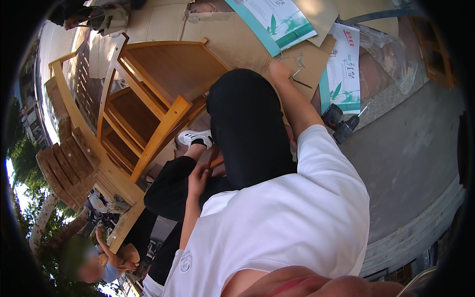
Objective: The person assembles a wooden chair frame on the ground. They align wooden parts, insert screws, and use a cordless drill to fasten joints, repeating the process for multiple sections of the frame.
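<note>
My left hand is low beside my bent leg, its fingers curled at a reddish-brown wooden bar that my knee partly covers. Past my raised knee, my right hand reaches down to the cardboard; its fingers are hidden from view. Close to it lie several metal bolts and a small dark rod-like piece. A partly built wooden rack with brown panels and slats stands at my left, touched by neither hand.
A cordless drill with a bit lies on the right. White-and-green printed cardboard sheets and clear plastic wrap are on the ground beyond. Stacked brown boards stand far left. Another person is at lower left.
</note>
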Demonstrator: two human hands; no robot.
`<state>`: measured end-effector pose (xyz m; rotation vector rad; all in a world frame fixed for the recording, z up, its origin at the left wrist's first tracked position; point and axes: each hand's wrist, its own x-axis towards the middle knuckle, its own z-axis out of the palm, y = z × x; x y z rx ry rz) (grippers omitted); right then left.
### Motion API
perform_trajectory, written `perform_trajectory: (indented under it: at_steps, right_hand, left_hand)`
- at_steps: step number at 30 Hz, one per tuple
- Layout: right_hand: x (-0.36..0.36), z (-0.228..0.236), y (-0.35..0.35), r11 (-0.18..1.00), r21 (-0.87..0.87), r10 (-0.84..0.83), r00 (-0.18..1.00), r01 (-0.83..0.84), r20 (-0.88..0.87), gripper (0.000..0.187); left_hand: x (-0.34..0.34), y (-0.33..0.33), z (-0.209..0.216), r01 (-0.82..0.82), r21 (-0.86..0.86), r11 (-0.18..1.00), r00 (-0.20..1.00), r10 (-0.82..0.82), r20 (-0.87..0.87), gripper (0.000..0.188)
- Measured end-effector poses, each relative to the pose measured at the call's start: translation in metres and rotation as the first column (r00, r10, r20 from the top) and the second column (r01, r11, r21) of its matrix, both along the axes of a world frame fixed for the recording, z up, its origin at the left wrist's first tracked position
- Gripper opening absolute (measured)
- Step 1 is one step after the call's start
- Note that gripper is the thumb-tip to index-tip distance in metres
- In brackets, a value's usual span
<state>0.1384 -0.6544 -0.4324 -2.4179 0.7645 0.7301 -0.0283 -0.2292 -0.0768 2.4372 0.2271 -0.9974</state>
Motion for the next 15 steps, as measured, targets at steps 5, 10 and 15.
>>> perform_trajectory:
  at_steps: [5,10,15]
  right_hand:
    - [0.025,0.011,-0.012,0.992,0.012,0.124,0.992,-0.124,-0.015,0.03]
    - [0.032,-0.004,-0.016,0.984,-0.023,0.178,0.984,-0.178,0.006,0.026]
    - [0.008,0.038,-0.004,0.972,0.227,0.052,0.998,-0.058,0.032,0.023]
  left_hand:
    - [-0.002,0.004,-0.002,0.02,-0.027,0.999,1.0,-0.02,-0.019,0.02]
    - [0.003,0.008,-0.001,0.059,-0.013,0.998,0.998,-0.058,0.028,0.02]
    - [0.007,-0.018,0.024,-0.155,-0.162,0.975,0.986,0.162,0.035,0.019]
